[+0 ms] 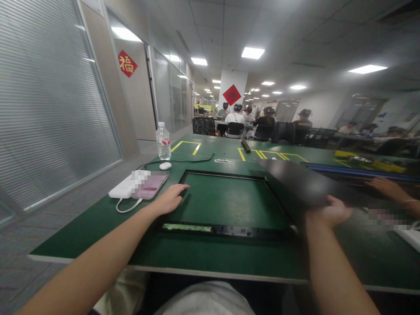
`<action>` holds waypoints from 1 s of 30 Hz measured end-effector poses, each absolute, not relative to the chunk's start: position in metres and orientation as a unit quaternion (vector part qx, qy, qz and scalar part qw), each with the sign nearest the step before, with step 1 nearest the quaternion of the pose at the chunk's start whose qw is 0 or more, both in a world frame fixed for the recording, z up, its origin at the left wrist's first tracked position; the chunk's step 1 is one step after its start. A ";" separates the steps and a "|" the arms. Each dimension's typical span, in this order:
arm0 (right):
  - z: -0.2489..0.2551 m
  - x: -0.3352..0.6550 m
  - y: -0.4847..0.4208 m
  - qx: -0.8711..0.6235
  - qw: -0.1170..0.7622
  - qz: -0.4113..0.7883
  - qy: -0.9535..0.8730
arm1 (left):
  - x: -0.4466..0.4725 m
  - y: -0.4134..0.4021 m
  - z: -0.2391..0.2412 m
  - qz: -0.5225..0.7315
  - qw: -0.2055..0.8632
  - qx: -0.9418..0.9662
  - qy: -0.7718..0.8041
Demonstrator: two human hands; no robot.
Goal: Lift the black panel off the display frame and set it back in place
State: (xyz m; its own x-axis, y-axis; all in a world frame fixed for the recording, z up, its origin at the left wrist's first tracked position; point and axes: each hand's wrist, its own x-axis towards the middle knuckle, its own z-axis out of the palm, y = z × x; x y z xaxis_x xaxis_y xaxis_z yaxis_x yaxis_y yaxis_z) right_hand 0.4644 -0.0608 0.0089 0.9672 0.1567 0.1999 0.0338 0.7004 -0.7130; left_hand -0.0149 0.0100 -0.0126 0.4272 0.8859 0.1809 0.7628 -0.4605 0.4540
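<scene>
A black rectangular bezel frame (pixel 226 176) lies on the green table, with a green circuit strip (pixel 187 228) along its near side. My left hand (pixel 170 199) is over the left side of the frame, index finger stretched out and thumb apart; whether it presses on the frame I cannot tell. To the right, my right hand (pixel 331 212) grips the near edge of a thin dark flat panel (pixel 302 181). The panel is tilted, blurred by motion, and hangs over the table right of the frame. Part of my right hand's fingers is hidden by the panel.
A water bottle (pixel 163 142), a white round case (pixel 165 166), a black cable (pixel 193 161), and a phone (pixel 151 186) wired to a white power bank (pixel 121 188) are at the left. At right, a co-worker's hand (pixel 390 190) is near a blue-edged strip (pixel 354 169) and yellow tray (pixel 370 162).
</scene>
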 end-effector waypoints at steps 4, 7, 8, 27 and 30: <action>0.008 0.460 -0.060 -0.353 0.933 0.003 -0.073 | -0.016 0.011 -0.011 0.203 0.145 0.827 0.503; 0.005 0.460 -0.060 -0.366 0.929 0.044 -0.041 | -0.017 0.012 -0.009 0.201 0.143 0.828 0.503; 0.005 0.460 -0.059 -0.368 0.928 0.052 -0.035 | -0.017 0.011 -0.008 0.200 0.141 0.829 0.503; -0.021 0.478 -0.042 -0.459 0.873 0.164 0.006 | -0.018 0.012 -0.006 0.203 0.131 0.842 0.483; -0.028 0.483 -0.038 -0.461 0.868 0.185 0.003 | -0.018 0.011 -0.005 0.196 0.131 0.846 0.478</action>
State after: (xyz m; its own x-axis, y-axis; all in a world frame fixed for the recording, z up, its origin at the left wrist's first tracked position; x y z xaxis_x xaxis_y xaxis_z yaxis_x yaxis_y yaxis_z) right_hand 0.4828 -0.0384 -0.0278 0.9316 0.3186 -0.1750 -0.3233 0.5061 -0.7996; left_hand -0.0178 0.0107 -0.0049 0.4666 0.8598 0.2075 0.7570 -0.5095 0.4091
